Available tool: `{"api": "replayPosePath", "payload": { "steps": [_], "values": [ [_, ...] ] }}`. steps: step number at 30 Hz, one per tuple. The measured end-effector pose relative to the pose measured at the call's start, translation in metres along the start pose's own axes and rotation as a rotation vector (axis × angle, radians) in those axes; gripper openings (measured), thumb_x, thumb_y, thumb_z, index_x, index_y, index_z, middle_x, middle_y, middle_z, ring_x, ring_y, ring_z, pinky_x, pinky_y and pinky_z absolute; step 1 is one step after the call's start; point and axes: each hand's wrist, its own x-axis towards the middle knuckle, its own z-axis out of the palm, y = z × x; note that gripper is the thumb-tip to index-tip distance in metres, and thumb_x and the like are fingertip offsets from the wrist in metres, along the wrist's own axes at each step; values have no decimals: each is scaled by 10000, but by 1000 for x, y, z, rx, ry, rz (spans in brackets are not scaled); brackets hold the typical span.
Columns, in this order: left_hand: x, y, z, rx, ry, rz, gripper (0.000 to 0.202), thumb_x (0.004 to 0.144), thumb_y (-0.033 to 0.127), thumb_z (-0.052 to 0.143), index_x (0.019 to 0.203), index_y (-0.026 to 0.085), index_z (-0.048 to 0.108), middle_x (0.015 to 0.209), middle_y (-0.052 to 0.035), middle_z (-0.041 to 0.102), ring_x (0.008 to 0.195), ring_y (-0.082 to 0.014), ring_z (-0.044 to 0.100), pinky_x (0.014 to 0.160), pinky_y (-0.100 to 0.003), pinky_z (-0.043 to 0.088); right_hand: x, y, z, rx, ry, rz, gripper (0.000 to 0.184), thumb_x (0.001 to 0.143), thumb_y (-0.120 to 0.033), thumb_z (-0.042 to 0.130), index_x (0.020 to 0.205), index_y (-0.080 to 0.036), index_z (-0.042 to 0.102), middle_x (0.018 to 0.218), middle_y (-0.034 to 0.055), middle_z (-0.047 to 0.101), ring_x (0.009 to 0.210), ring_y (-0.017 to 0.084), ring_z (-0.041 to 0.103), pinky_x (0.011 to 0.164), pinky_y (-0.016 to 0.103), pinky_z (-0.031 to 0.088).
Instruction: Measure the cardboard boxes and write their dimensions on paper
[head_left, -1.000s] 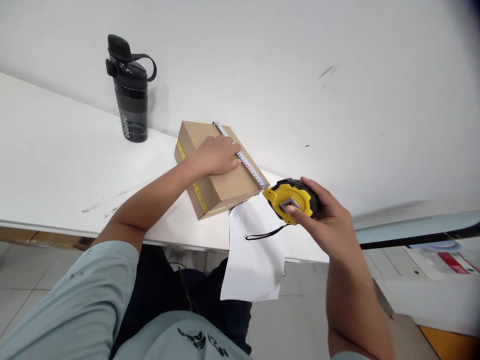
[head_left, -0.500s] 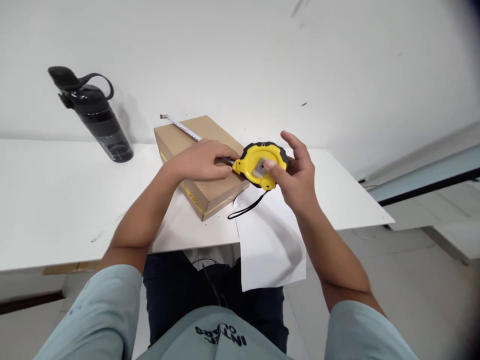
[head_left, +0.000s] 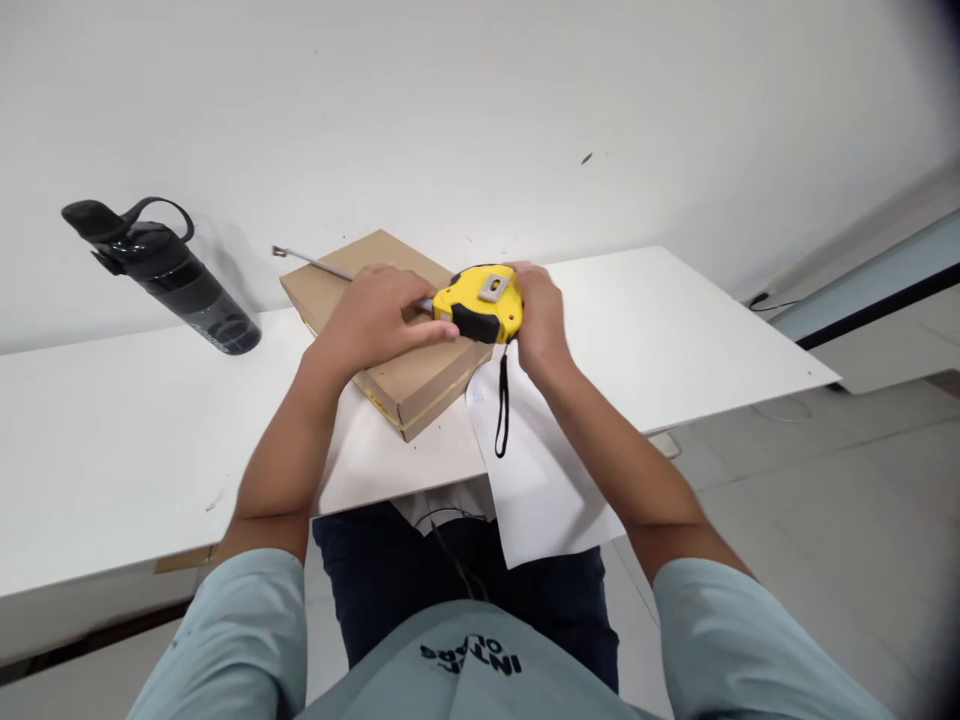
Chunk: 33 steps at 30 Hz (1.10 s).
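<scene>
A yellow and black tape measure (head_left: 474, 297) is above the near right part of a cardboard box (head_left: 420, 375), its metal clip facing up and a black wrist strap hanging down. My right hand (head_left: 541, 312) grips its case from the right, fingers mostly hidden behind it. Closed around the drawn-out blade near the case mouth is my left hand (head_left: 382, 318), its thumb reaching the case. The blade (head_left: 319, 263) comes out past that hand and crosses over the box, its hooked end beyond the box's far left edge.
A dark water bottle (head_left: 180, 280) with a loop handle stands left, by the wall. A white paper sheet (head_left: 551, 480) lies partly under the box and hangs over the front edge of the white table (head_left: 142, 450). A cable (head_left: 776, 305) shows at right.
My right hand has turned the tape measure, so its side now tips upward and the blade shows edge-on. Its thumb has left the clip. The camera view has shifted somewhat.
</scene>
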Motion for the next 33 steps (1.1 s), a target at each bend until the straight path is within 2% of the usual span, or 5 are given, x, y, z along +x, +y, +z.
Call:
{"api": "replayPosePath", "payload": {
  "steps": [9,14,23,28,33],
  "values": [
    [1,4,-2,5,42,-178,433,834,629,789,909,229,642,950,-34,730,939,-262,643,1009,-431,440,32,58,1,-446,-10,256,967,1032,-741,-102,1496,-264,599,1612,92,522,1558,244,442,1293,498,376],
    [2,2,-4,9,-3,-182,440,857,639,778,871,225,630,898,-19,725,853,-240,648,892,-394,421,38,106,-24,-750,-119,401,555,1031,-549,631,1449,-183,620,1617,170,500,1550,365,416,1280,670,342],
    [6,3,-2,40,-14,-191,439,905,652,730,877,223,648,921,-37,737,889,-261,656,805,-383,375,31,111,-44,-735,-349,340,236,965,-348,723,1144,-200,766,1412,106,689,1398,304,569,1249,585,395],
    [8,0,2,10,59,-237,395,904,619,736,896,230,664,929,-36,723,889,-256,633,840,-401,405,25,91,-84,-588,-46,316,142,842,-258,696,714,-202,670,1213,167,753,1342,368,589,1276,611,297],
    [7,-3,4,-80,70,-240,372,880,596,761,898,236,671,953,-23,721,904,-243,631,881,-405,425,-3,60,-116,-235,251,276,307,900,-520,619,955,-227,695,1211,118,753,1180,267,665,1072,495,528]
  ]
}}
